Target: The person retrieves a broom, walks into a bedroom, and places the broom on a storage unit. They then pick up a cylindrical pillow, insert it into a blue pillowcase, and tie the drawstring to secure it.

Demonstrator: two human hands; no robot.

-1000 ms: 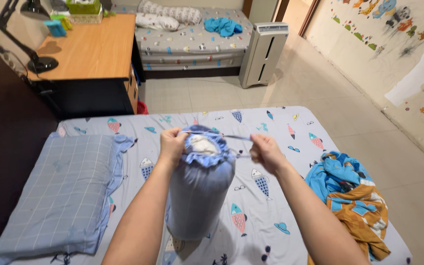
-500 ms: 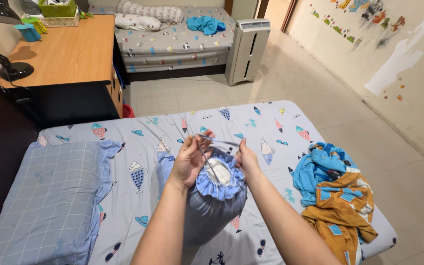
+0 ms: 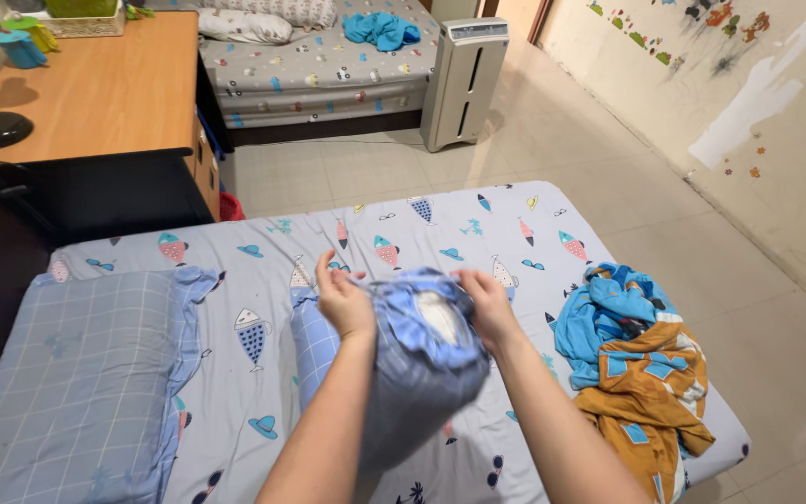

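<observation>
Both hands, left hand (image 3: 345, 301) and right hand (image 3: 487, 303), clamp the open end of a blue pillow (image 3: 417, 373), its long axis pointing away toward the bed's (image 3: 459, 224) far edge

Left hand (image 3: 345, 303) and right hand (image 3: 489, 308) raised, fingers curled.

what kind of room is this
Most likely a bedroom, perhaps a child's: a bed with a fish-print sheet, a plaid pillow, a second bed and a wooden desk.
</observation>
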